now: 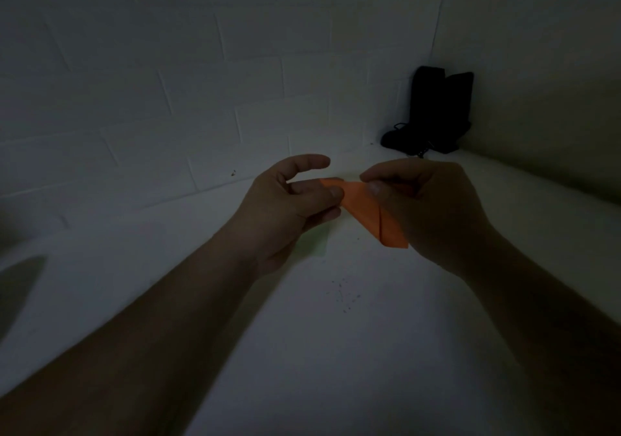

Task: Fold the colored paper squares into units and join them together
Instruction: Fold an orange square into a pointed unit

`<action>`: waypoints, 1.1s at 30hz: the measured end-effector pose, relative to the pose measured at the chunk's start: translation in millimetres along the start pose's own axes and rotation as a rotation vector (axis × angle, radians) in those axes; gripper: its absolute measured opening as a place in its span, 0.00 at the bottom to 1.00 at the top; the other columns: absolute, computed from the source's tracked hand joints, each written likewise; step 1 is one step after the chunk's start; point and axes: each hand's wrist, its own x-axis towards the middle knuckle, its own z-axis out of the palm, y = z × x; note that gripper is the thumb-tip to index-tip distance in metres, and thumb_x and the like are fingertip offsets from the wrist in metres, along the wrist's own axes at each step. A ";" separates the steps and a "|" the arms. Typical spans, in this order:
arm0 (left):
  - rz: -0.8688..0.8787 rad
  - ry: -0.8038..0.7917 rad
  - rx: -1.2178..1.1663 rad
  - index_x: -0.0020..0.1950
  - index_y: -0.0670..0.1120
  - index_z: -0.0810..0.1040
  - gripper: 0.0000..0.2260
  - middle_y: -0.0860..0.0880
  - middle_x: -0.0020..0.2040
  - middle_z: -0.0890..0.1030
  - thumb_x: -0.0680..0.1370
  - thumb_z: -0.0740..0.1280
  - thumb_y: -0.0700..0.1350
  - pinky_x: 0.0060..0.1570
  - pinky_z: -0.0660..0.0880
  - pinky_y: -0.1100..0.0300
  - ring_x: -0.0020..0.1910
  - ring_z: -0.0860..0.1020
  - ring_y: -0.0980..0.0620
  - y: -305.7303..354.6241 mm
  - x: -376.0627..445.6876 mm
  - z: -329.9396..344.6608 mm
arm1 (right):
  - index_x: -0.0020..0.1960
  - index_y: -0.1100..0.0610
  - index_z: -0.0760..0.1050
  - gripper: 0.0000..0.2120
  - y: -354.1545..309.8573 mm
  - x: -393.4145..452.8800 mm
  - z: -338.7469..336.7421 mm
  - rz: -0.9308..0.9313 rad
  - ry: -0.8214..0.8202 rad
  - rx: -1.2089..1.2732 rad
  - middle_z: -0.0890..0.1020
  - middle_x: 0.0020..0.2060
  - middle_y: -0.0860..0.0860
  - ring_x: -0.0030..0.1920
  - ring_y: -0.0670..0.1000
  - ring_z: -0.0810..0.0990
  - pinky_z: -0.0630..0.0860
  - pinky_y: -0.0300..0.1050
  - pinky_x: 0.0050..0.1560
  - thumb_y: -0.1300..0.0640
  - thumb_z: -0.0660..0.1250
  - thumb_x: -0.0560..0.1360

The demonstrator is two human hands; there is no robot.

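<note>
A folded orange paper unit [366, 212] is held in the air between both hands, above a white surface. My left hand [289, 207] pinches its left tip with thumb and fingers, the index finger raised free. My right hand [433, 210] grips its right side, thumb on top, and hides part of the paper. A crease line runs down the unit near its lower right end. A pale green paper [317, 242] lies flat on the surface under my left hand, mostly hidden.
The scene is dim. A dark object with a cord [433, 113] stands in the back right corner against the white tiled wall [168, 83]. Small dark specks [346, 296] dot the white surface [336, 368] in front of my hands.
</note>
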 end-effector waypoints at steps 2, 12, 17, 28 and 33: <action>-0.010 -0.011 0.020 0.57 0.44 0.81 0.12 0.41 0.47 0.85 0.76 0.72 0.31 0.53 0.84 0.55 0.47 0.85 0.47 -0.8 0.3 0.4 | 0.51 0.42 0.81 0.09 -0.2 -0.3 -0.3 -0.015 0.008 -0.049 0.80 0.45 0.33 0.49 0.30 0.78 0.70 0.23 0.53 0.57 0.72 0.76; 0.094 0.035 0.145 0.50 0.42 0.82 0.05 0.42 0.40 0.86 0.77 0.73 0.34 0.48 0.84 0.56 0.41 0.85 0.49 -3.0 1.9 -2.0 | 0.48 0.37 0.79 0.10 2.7 0.2 0.0 -0.024 0.014 -0.092 0.77 0.43 0.28 0.48 0.29 0.77 0.72 0.30 0.52 0.53 0.72 0.76; 0.168 0.034 0.235 0.48 0.43 0.84 0.06 0.44 0.41 0.86 0.77 0.72 0.33 0.47 0.84 0.57 0.42 0.85 0.48 -3.2 2.0 -4.8 | 0.45 0.36 0.78 0.12 1.9 -0.9 -0.9 -0.006 0.004 -0.064 0.78 0.42 0.28 0.48 0.28 0.77 0.70 0.26 0.50 0.54 0.73 0.75; 0.139 -0.016 0.175 0.51 0.43 0.83 0.10 0.45 0.41 0.86 0.77 0.70 0.29 0.49 0.83 0.57 0.44 0.86 0.48 -3.4 2.1 -4.7 | 0.45 0.38 0.80 0.12 1.0 -0.1 -0.6 0.006 0.047 0.002 0.80 0.42 0.31 0.50 0.33 0.79 0.75 0.33 0.52 0.56 0.76 0.73; 0.023 -0.060 0.049 0.61 0.45 0.80 0.17 0.41 0.47 0.86 0.76 0.71 0.29 0.53 0.83 0.56 0.49 0.85 0.47 -0.9 0.7 -3.2 | 0.46 0.37 0.77 0.14 1.3 1.0 -1.6 -0.001 0.028 -0.002 0.78 0.43 0.30 0.47 0.28 0.77 0.74 0.33 0.53 0.56 0.75 0.74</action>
